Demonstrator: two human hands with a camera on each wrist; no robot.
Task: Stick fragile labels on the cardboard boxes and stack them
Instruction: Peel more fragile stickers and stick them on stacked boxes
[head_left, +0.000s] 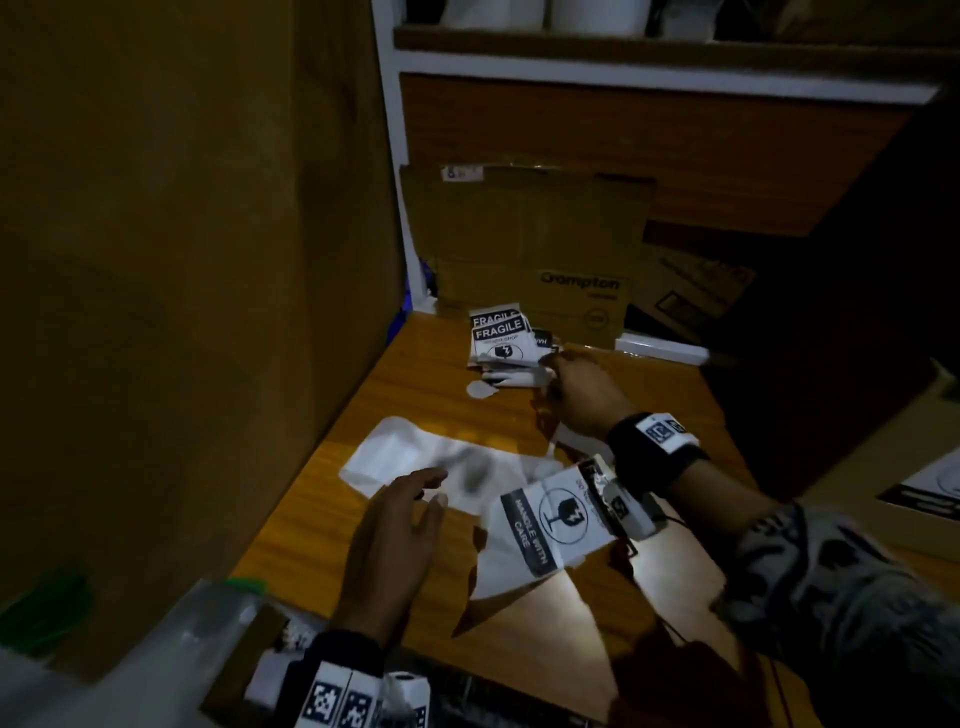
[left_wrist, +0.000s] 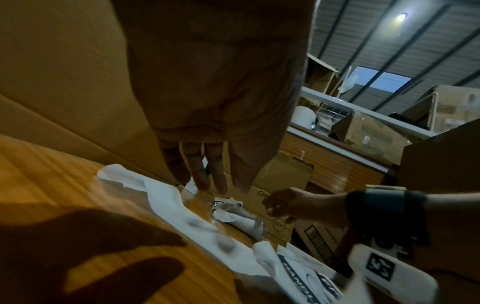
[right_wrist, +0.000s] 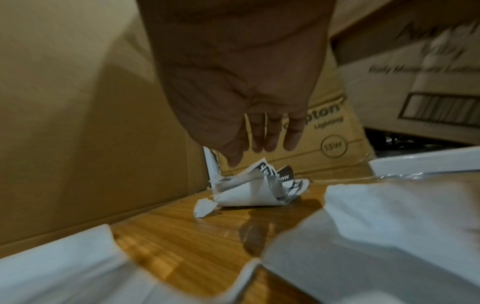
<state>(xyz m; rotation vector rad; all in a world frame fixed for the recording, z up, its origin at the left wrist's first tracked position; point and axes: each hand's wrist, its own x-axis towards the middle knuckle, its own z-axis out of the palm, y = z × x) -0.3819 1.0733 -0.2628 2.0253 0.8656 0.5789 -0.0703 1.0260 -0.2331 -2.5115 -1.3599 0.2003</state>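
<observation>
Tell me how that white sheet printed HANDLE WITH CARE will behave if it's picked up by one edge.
The HANDLE WITH CARE sheet will probably flop and bend: it already lies creased, with ragged edges, on the wooden table. It looks thin and light, so it should lift easily but may tear further. If it is adhesive, it could cling to fingers or to the white paper beside it.

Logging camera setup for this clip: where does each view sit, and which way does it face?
Head: worn high, looking down at the wooden table, fragile labels, both hands and wrist bands.
Left wrist: low, looking along the open left hand toward the shelves; the right hand shows too.
Right wrist: low, looking along the right hand toward the Crompton box.
Shared: all three show the label pile and Crompton box.
</observation>
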